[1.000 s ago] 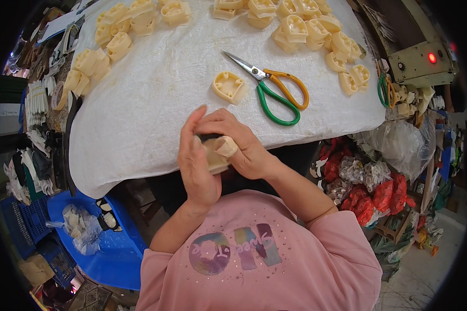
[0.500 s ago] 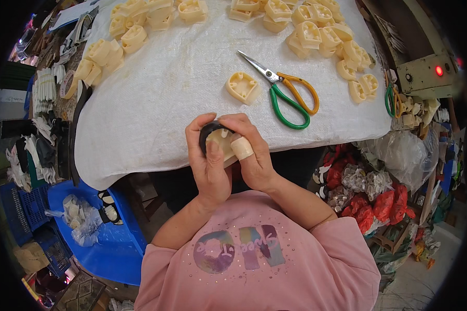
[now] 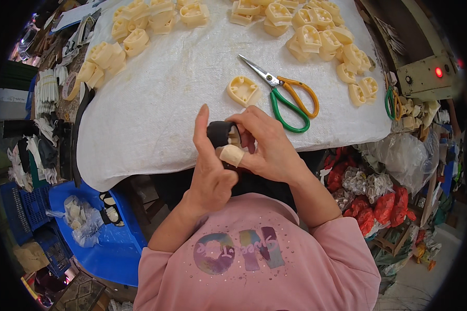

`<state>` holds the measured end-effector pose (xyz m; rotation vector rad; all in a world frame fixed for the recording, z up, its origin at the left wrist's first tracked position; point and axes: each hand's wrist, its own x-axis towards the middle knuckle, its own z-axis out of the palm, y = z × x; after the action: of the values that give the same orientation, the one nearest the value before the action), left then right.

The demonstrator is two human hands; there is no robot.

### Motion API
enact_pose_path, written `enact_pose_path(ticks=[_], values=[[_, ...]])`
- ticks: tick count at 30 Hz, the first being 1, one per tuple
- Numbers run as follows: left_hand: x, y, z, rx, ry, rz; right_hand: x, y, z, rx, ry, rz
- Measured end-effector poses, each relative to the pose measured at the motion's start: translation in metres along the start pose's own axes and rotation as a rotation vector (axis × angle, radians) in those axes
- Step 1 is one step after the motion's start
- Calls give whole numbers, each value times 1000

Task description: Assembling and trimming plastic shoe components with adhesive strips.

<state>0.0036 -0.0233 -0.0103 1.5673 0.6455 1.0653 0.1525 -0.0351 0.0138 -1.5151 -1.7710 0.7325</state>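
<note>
Just beyond the table's near edge, my right hand (image 3: 267, 142) grips a cream plastic piece with a black covering (image 3: 222, 133). Its fingers lie over the far side, and the thumb, wrapped in pale tape (image 3: 232, 155), presses from the near side. Beside the piece is my left hand (image 3: 210, 168), index finger stretched upward and thumb bent; its other fingers are mostly hidden. A bare cream hollow piece (image 3: 244, 92) lies just beyond my hands. To its right rest scissors (image 3: 283, 90) with one green and one orange handle, blades slightly apart.
White woven sheeting (image 3: 166, 103) covers the table. Stacks of cream pieces stand at the far left (image 3: 106, 54) and far right (image 3: 308, 39). A blue tub (image 3: 101, 249) holding a plastic bag is at lower left. Red bags (image 3: 384, 207) lie at right, below a control box (image 3: 425, 75) with a red light.
My left hand has loosened from around the piece, its index finger now raised. My right hand has turned the piece so its black outer side faces up more.
</note>
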Motion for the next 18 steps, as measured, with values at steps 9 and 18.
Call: enact_pose_path(ticks=[9,18], values=[[8,14,-17,-108,0,-360,-7,30,6,718,175,38],[10,17,-19,420,-120,-131,2,29,-11,318,-15,-63]])
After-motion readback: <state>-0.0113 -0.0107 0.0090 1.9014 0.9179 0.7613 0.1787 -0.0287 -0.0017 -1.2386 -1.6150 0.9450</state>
